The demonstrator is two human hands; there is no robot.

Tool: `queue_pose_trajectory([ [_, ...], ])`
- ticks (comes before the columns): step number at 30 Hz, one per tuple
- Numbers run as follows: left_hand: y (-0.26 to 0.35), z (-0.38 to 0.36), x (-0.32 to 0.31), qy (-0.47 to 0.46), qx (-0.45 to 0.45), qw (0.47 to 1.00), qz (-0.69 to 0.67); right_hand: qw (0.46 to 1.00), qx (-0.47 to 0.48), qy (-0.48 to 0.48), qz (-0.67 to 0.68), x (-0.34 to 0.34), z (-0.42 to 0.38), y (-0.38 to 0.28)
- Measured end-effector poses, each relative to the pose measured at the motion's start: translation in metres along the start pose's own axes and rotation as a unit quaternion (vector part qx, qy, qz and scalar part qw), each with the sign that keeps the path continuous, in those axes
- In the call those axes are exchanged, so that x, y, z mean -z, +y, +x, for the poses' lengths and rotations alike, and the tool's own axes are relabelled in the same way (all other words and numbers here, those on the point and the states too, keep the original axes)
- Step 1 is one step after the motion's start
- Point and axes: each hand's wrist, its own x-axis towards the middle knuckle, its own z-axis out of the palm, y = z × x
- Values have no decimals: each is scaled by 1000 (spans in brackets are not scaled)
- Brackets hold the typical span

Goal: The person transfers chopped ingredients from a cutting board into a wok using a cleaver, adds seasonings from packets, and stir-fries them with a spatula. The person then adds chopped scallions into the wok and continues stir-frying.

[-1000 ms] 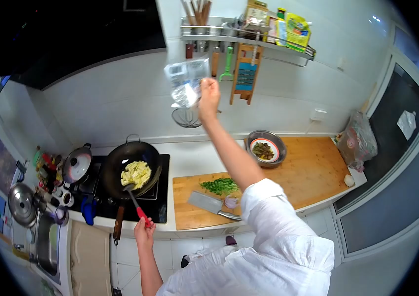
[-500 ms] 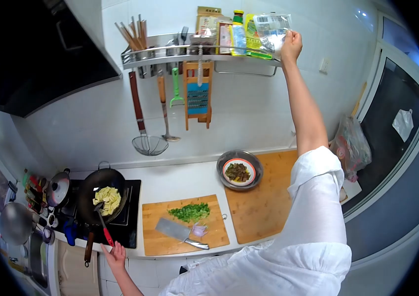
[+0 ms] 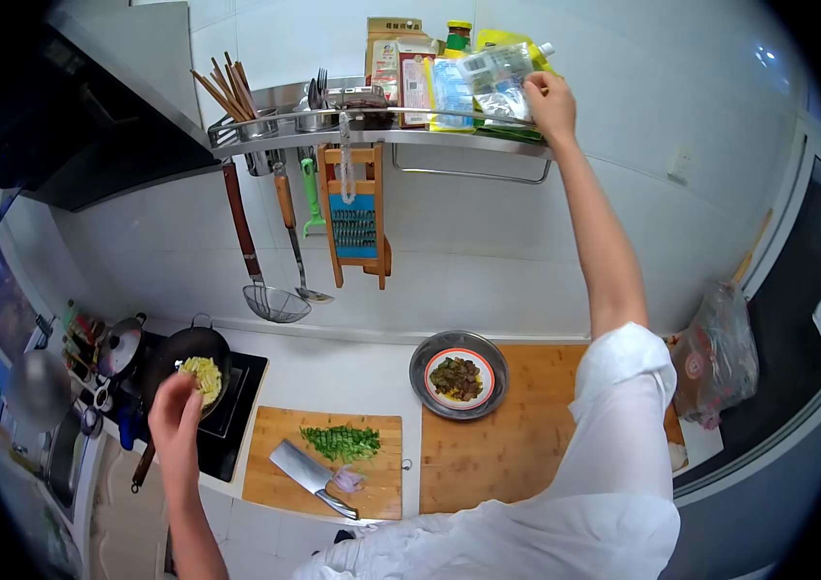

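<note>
At the right end of the wall shelf, my right hand (image 3: 551,106) pinches the edge of a clear plastic pouch (image 3: 499,77) with a printed label and a white cap. The pouch stands tilted among other food packets. My left hand (image 3: 176,411) is raised in front of the wok (image 3: 161,362), its fingers bent and thumb apart, with nothing visible in it. Pale yellow cut pieces (image 3: 205,375) lie in the wok. The red-handled spatula cannot be seen now; my left hand covers that area.
A cutting board (image 3: 265,478) holds chopped greens (image 3: 343,443), a cleaver (image 3: 301,469) and purple onion pieces (image 3: 348,478). A metal bowl (image 3: 420,372) with a plate of cooked food sits on another board (image 3: 497,474). Utensils hang below the shelf (image 3: 449,141).
My left hand has risen from beside the stove to in front of the wok. The pouch has tilted left in my right hand's grip. The view has shifted upward.
</note>
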Motion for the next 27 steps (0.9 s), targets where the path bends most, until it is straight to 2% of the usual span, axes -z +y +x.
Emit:
queue_pose_trajectory([
  [1,27,17,-20,-51,-48,997,15,1000,-1,-3,7,4,-1,4],
  [3,78,59,-54,-132,-71,989,-9,992,-114,-58,-8,14,-2,11],
  [4,96,85,-70,-146,-109,983,2,988,-132,-73,-29,19,-3,8],
  [6,140,134,-111,-157,-138,978,0,989,-121,-76,-35,22,-8,7],
  [7,159,159,-131,-176,-190,966,15,990,-109,-79,-45,23,-10,5],
  [9,184,211,-167,-162,-217,961,48,992,-85,-57,-69,23,-17,-2],
  [11,203,244,-209,-109,-290,944,115,993,-63,-37,-95,23,-25,-7],
  [13,211,278,-246,-124,-267,948,122,992,-41,-22,-121,25,-31,-11],
  [15,203,316,-282,-61,-298,937,172,993,-15,-8,-116,28,-42,-17],
  [16,209,317,-291,-59,-297,937,173,993,10,6,-114,30,-47,-21],
  [17,214,318,-301,-75,-263,933,235,994,12,5,-112,33,-52,-24],
  [18,217,321,-307,-91,-228,923,296,993,55,8,-101,37,-57,-27],
  [19,212,336,-315,-88,-228,923,296,991,98,12,-89,40,-61,-30],
  [22,200,361,-334,-86,-245,929,265,993,107,-8,-39,51,-76,-41],
  [27,196,374,-344,-138,-169,930,296,993,111,-35,23,72,-99,-54],
])
